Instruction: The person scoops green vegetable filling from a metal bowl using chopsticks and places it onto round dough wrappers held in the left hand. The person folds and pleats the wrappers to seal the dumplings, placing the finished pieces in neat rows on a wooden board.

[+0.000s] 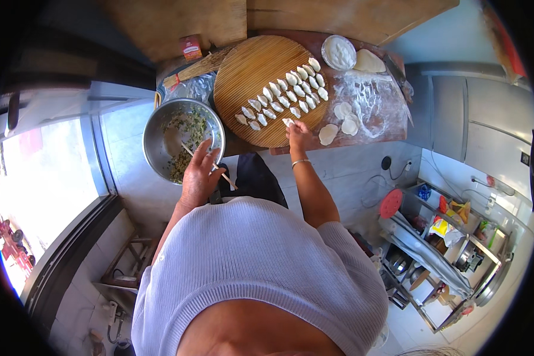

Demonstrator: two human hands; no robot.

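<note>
My left hand (199,177) grips a pair of thin chopsticks (227,180) at the near right side of a large steel bowl (150,137). Their tips reach into the bowl, where chopped green filling (190,126) clings to the bottom and sides. Pinched in the fingers of my right hand (301,137) is a white dumpling (288,122), over the near right edge of a round slatted board (243,65). Rows of folded dumplings (283,101) run diagonally across that board. Several flat dough wrappers (327,134) lie just right of my right hand.
Behind the wrappers, flour (368,104) is spread over the wooden table. A bowl of flour (339,52), a lump of dough (369,62) and a knife (396,71) lie at the far right. A small red box (190,48) stands far left. A loaded shelf rack (433,261) is at right.
</note>
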